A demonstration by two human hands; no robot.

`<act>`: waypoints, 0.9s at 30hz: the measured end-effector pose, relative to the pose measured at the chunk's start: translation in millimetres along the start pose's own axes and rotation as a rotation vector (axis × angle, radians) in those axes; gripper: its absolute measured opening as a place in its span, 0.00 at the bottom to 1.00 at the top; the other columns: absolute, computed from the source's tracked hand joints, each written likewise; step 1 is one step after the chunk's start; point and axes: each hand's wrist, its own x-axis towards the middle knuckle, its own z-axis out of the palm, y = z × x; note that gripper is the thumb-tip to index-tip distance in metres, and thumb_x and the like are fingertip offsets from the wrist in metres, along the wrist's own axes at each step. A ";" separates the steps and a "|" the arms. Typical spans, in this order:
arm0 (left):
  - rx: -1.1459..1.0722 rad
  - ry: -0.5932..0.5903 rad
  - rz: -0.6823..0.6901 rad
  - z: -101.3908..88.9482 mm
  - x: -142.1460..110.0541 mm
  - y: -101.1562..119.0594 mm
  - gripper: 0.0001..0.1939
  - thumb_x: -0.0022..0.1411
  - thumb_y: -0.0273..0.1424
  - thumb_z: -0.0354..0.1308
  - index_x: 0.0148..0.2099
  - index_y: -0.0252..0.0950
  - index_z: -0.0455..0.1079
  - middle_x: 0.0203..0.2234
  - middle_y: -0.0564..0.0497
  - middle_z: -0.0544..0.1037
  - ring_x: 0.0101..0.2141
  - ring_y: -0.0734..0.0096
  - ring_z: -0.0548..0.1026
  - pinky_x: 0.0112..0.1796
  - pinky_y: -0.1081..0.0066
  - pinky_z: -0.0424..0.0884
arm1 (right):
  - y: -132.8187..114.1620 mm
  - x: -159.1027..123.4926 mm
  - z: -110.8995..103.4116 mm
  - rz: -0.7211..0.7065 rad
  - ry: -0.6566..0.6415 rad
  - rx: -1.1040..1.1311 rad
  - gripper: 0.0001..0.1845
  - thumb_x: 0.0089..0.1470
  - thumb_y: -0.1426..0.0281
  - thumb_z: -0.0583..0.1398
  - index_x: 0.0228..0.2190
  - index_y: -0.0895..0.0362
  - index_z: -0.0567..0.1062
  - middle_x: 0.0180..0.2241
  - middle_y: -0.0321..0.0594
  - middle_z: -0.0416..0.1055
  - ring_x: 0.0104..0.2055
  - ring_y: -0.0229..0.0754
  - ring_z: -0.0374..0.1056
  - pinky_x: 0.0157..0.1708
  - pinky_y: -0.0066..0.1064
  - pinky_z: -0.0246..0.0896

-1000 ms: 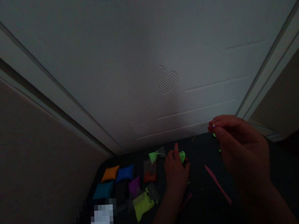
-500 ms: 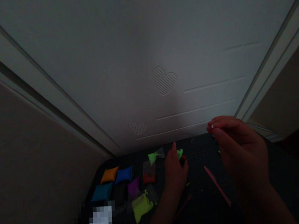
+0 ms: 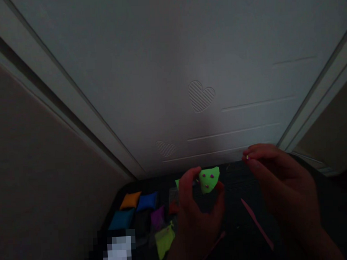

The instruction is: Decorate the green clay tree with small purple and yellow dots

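Note:
Just above the dark table, my left hand has a bright green clay piece between thumb and fingers. The piece is roughly triangular, with three small purple-pink dots on the side facing me. To the right, my right hand is raised, thumb and fingertips pinched on a tiny pale bit with a trace of purple at it. Its exact shape is too small to make out. Below and between the hands lies a pink plastic knife. Another pink tool is partly hidden by my left forearm.
Soft clay packets lie left on the table: orange, blue, teal, purple and yellow. A red packet is partly behind my left hand. A white panel with embossed hearts rises behind the table.
My left hand has turned, bringing the green piece's dotted face into view. My right hand keeps its pinch and sits slightly lower in the picture; the view has shifted a little.

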 end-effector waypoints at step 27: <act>-0.086 -0.141 0.228 -33.5 8.9 26.3 0.27 0.48 0.24 0.57 0.52 0.37 0.58 0.41 0.48 0.69 0.46 0.65 0.66 0.51 0.56 0.60 | -34.8 -17.8 -14.0 0.104 -0.340 -0.225 0.04 0.49 0.70 0.58 0.30 0.50 0.68 0.37 0.29 0.64 0.37 0.30 0.63 0.33 0.15 0.60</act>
